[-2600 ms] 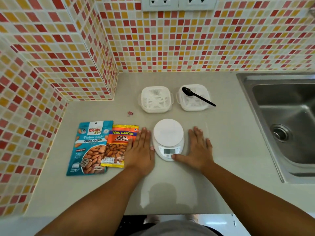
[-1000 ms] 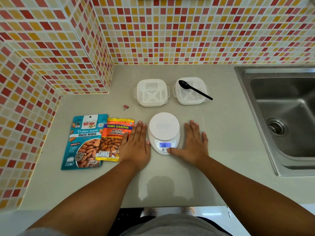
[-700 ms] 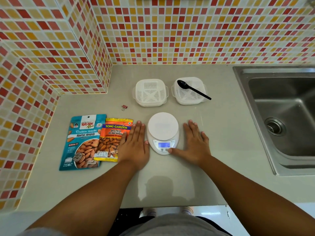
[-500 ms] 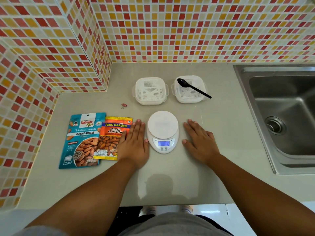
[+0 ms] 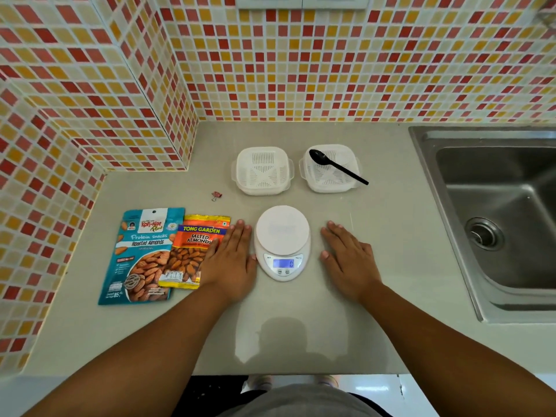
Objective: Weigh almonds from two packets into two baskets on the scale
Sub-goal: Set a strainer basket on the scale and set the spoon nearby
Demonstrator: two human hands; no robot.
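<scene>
**Scale Station: Hands Flat, Platform Bare**

The white digital scale sits on the beige countertop, near its front edge. Its round platform carries nothing. Its display is lit blue; the digits are too small to read.

Behind the scale stand two white slotted baskets, side by side and apart from each other. The left basket holds nothing. The right basket carries a black spoon laid diagonally across it, bowl toward the back left, handle end projecting over the front right rim.

Left of the scale lie two almond packets, flat, labels up. The orange packet, marked "Salted Almonds", is nearer the scale. The teal packet, marked "Roasted Almonds", lies beyond it; the orange packet's edge overlaps it.

The left hand lies palm down just left of the scale, fingers extended and together, covering the orange packet's right edge. It grips nothing. The right hand lies palm down just right of the scale, fingers extended, apart from the scale body, gripping nothing.

A small red binder clip lies behind the packets, left of the scale. A steel sink is set into the counter well to the right of the scale.
</scene>
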